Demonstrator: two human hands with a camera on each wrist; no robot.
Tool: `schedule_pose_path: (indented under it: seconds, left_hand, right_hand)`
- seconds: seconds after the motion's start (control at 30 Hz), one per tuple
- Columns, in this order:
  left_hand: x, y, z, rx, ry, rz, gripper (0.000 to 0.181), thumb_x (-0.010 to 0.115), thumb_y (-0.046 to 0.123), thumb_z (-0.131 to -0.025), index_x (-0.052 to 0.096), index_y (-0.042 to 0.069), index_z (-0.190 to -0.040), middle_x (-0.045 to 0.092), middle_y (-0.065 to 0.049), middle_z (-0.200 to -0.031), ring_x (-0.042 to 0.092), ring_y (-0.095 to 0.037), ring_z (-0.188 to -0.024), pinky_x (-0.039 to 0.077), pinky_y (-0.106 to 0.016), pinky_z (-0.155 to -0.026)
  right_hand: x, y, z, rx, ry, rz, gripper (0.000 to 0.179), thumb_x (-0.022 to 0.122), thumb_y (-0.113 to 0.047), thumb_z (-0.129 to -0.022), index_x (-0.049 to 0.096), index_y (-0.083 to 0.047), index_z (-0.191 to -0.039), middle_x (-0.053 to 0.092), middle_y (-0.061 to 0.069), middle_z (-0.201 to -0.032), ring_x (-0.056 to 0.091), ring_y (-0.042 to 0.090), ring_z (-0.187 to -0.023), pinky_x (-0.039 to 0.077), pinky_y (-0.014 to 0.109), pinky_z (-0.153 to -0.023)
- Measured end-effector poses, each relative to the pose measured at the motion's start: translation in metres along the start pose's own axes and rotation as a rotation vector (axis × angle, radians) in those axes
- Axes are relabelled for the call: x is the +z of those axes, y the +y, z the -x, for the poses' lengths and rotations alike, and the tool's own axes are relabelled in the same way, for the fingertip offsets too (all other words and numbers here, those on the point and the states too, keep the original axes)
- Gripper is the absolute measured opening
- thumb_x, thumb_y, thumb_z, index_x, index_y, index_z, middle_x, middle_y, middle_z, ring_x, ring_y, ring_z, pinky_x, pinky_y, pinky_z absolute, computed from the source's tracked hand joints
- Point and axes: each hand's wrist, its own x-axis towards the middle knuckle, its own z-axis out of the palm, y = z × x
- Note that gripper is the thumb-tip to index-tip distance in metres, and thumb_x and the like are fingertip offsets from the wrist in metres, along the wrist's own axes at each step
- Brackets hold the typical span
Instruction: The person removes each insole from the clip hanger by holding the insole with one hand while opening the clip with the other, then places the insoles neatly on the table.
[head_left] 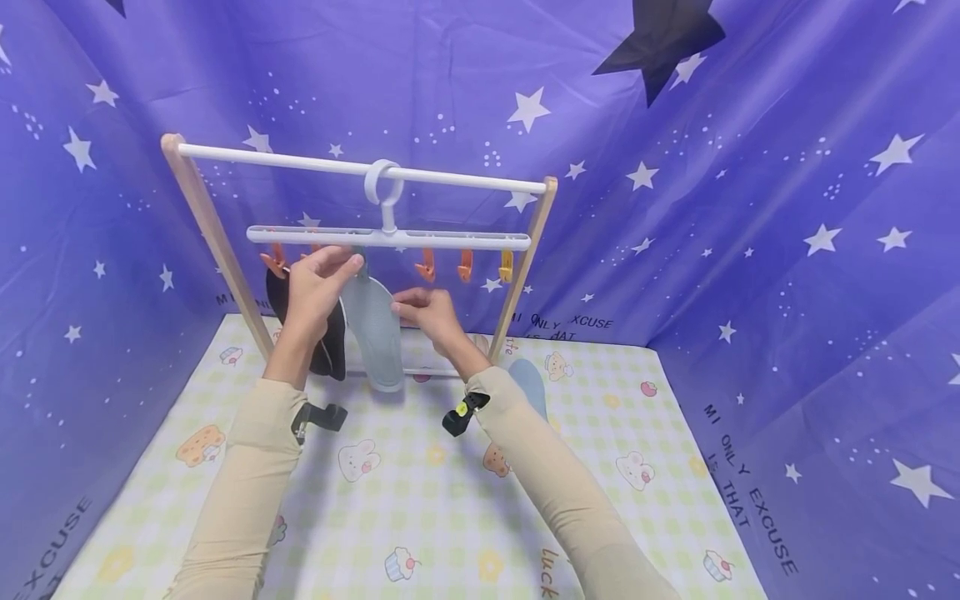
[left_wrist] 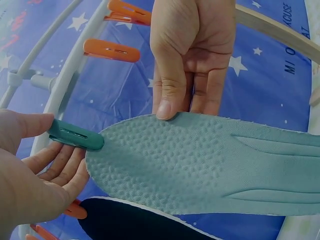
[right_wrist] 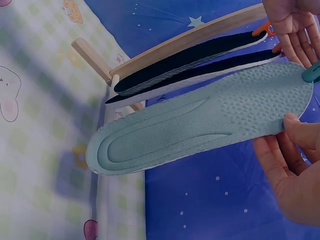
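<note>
A light blue-green insole (head_left: 375, 333) hangs toe-down from a hanger (head_left: 450, 240), its textured upper end at a green clip (left_wrist: 76, 135). My left hand (head_left: 315, 283) pinches that clip between thumb and fingers. At the insole's side edge, a little below the clip, my right hand (head_left: 431, 312) pinches it between thumb and fingers. Two dark insoles (right_wrist: 190, 60) hang beside it from orange clips; in the head view my left hand partly covers them. Another blue insole (head_left: 528, 383) lies on the table, partly hidden by my right sleeve.
The hanger hooks over the white rail of a wooden-sided rack (head_left: 517, 275). Two orange clips (head_left: 466, 265) and a yellow clip (head_left: 506, 267) hang on its right half. Under the rack is a checked tablecloth (head_left: 600, 517); purple star-printed curtains (head_left: 750, 167) surround the table.
</note>
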Motion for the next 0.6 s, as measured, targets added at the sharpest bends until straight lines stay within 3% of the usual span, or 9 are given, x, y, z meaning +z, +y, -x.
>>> schedule_pose_path:
  seconds: [0.2,0.33,0.6]
  left_hand:
    - [0.0009,-0.0016,-0.0014,-0.01,-0.011,-0.002,0.04,0.069,0.011,-0.096,0.062,-0.013,-0.128,0.063,0.025,-0.085,0.063,0.004,-0.09,0.052,-0.021,-0.098]
    - [0.0007,-0.0021,-0.0012,-0.021,-0.004,0.0,0.041,0.071,0.013,-0.096,0.063,-0.011,-0.129,0.068,0.021,-0.09,0.064,0.004,-0.091,0.052,-0.026,-0.104]
    - [0.0021,-0.0002,0.0002,-0.016,0.015,0.003,0.042,0.073,0.014,-0.094,0.065,-0.01,-0.127,0.075,-0.005,-0.109,0.066,0.002,-0.093,0.052,-0.032,-0.107]
  right_hand:
    - [-0.0012,-0.0018,0.0002,0.013,0.004,0.016,0.022,0.07,0.001,-0.093,0.069,0.013,-0.112,0.072,0.028,-0.109,0.07,0.011,-0.081,0.063,0.038,-0.089]
    - [-0.0018,-0.0021,-0.0003,0.02,0.008,0.016,0.022,0.07,0.001,-0.093,0.069,0.014,-0.112,0.071,0.029,-0.11,0.07,0.012,-0.083,0.062,0.041,-0.091]
    - [-0.0021,-0.0024,-0.0006,0.021,0.006,0.011,0.022,0.07,0.002,-0.093,0.069,0.014,-0.112,0.071,0.03,-0.111,0.07,0.012,-0.083,0.06,0.047,-0.095]
